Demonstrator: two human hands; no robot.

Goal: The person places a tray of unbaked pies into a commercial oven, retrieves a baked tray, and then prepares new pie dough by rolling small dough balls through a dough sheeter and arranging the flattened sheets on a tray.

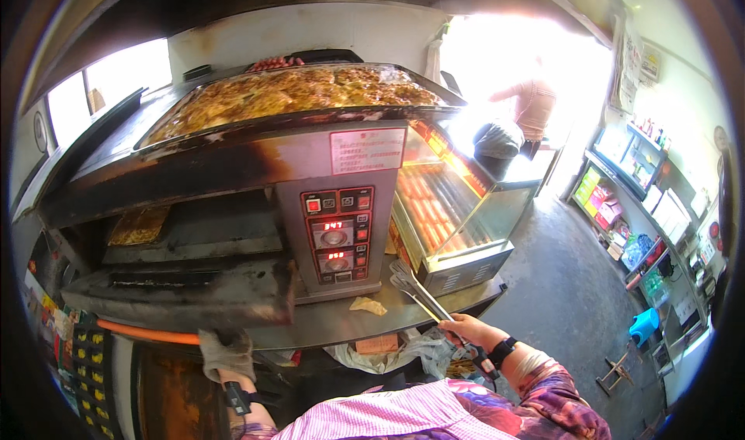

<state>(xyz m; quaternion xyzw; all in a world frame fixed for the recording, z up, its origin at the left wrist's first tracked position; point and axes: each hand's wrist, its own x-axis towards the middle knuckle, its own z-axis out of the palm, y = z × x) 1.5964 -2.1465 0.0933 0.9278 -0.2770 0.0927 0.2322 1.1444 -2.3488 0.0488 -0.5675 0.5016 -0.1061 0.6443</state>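
My left hand [226,353], in a grey work glove, grips the right part of an orange bar handle [147,331] on the lowered oven door [182,294]. Inside the oven, at the left of the dark chamber, lies a browned flatbread [138,226]. My right hand [475,332] is closed around the handles of metal tongs [421,292]. The tongs point up and to the left, with nothing visible between their ends. A scrap of flatbread [368,306] lies on the steel counter [330,325], left of the tongs.
A wide tray of browned flatbread [303,95] tops the oven, beside its lit control panel [339,236]. A glass case of sausages [429,207] stands at right. Plastic bags [388,353] sit below the counter. Another person [534,106] stands by the bright doorway; shelves line the right wall.
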